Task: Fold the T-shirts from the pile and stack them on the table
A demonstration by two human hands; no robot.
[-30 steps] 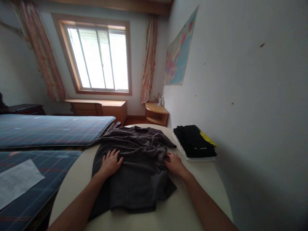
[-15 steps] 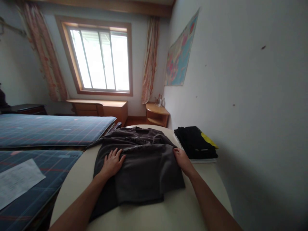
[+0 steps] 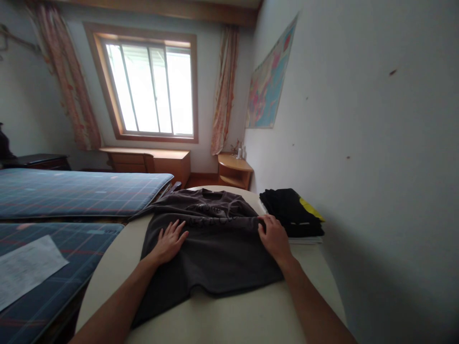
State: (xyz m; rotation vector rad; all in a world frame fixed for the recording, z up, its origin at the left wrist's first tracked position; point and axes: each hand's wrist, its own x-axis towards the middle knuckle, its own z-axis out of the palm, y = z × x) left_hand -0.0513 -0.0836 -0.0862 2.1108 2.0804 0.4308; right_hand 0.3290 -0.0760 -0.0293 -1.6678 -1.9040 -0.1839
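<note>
A dark grey T-shirt (image 3: pixel 222 253) with black lettering across its chest lies spread on a round cream table (image 3: pixel 229 320), collar at the far side. Its near hem has a small fold in the middle. My left hand (image 3: pixel 170 243) rests flat on the left part of the shirt, fingers spread. Over the shirt's right edge lies my right hand (image 3: pixel 276 236), fingers slightly bent and thumb apart, touching the cloth. Just beyond that hand sits a stack of folded clothes (image 3: pixel 287 210), black with a yellow patch on top and white below.
A white wall (image 3: pixel 387 200) borders the table on the right. To the left are two plaid mattresses (image 3: pixel 82 196), the nearer one with a sheet of paper (image 3: pixel 28 267) on it. A wooden desk (image 3: pixel 168 160) and a corner shelf (image 3: pixel 234 165) stand by the window.
The shirt's raised, folded right part now lies flatter, and its hem reaches further right. My right hand has loosened from a pinch on the edge; my left hand has barely moved.
</note>
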